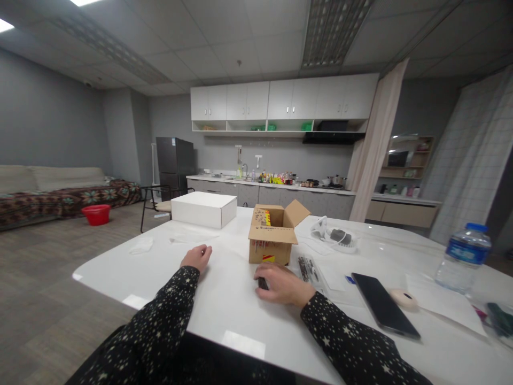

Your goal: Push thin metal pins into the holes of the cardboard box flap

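My left hand (196, 258) rests on the white table with its fingers curled closed. A small dark spot shows by the fingertips, and I cannot make out whether something is held there. My right hand (282, 284) is closed around a small dark object (263, 283), low over the table; the fingers hide most of it. Just beyond the right hand stands an open cardboard box (269, 246) with its flaps raised and red-yellow marks on it. A clear plastic case (309, 270) with small dark pieces lies right of the box, near my right wrist.
A white box (204, 209) stands at the far left of the table (224, 310), near a crumpled tissue (141, 245). On the right lie a white cabled device (340, 239), a black phone (385, 305), a pinkish rounded object (403, 299), paper and a water bottle (465, 259).
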Tool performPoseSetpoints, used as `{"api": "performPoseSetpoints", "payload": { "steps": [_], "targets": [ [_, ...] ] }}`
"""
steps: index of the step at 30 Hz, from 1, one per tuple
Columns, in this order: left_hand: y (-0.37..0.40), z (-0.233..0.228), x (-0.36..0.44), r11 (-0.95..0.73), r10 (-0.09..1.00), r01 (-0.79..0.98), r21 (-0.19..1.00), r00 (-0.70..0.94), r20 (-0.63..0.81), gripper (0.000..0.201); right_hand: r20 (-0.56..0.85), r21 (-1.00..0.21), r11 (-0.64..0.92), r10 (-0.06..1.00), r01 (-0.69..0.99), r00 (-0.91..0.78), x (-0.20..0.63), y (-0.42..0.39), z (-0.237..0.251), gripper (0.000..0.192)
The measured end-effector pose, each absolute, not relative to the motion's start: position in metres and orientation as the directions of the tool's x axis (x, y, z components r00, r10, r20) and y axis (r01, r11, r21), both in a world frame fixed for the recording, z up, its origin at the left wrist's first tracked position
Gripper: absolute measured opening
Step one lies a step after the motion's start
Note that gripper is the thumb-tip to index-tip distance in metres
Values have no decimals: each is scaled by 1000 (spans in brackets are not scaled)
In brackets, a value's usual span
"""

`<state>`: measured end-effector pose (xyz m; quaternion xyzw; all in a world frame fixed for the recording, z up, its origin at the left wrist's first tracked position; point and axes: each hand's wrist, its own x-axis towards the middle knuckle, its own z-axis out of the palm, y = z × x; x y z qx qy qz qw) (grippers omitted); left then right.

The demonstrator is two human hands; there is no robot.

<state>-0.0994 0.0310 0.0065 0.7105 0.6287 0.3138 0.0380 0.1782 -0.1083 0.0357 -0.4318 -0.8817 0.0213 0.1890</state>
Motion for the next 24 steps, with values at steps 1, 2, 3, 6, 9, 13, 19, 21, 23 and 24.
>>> {"api": "performPoseSetpoints", "payload": {
  "steps": [1,2,3,6,9,13,19,21,23,24],
  "targets": [
    [32,6,-100,-207,918,869,450,13,396,36,311,-199,628,768,752,-559,179,-109,38,20],
    [32,6,-100,-208,919,868,452,15,394,36,307,-194,630,767,752,-564,179,-110,39,17],
    [32,5,-100,-208,920,866,454,15,392,35,304,-189,632,765,751,-568,179,-111,40,15],
    [33,5,-101,-212,921,862,460,19,389,35,298,-181,630,767,755,-569,179,-112,40,10],
    [32,5,-101,-216,919,857,468,17,393,35,276,-186,608,787,772,-553,178,-111,39,11],
    [33,5,-102,-214,921,858,467,18,389,35,255,-186,579,809,794,-530,178,-109,36,14],
    [34,4,-103,-207,920,865,458,14,391,36,252,-194,577,811,793,-528,178,-107,33,12],
    [34,4,-103,-204,921,866,457,12,389,36,256,-192,573,813,797,-523,178,-106,33,11],
    [34,4,-103,-199,922,867,457,7,387,36,283,-184,569,812,802,-511,178,-106,33,12],
    [34,4,-103,-196,923,867,458,5,386,36,300,-178,568,809,804,-506,178,-105,32,13]
  ]
}}
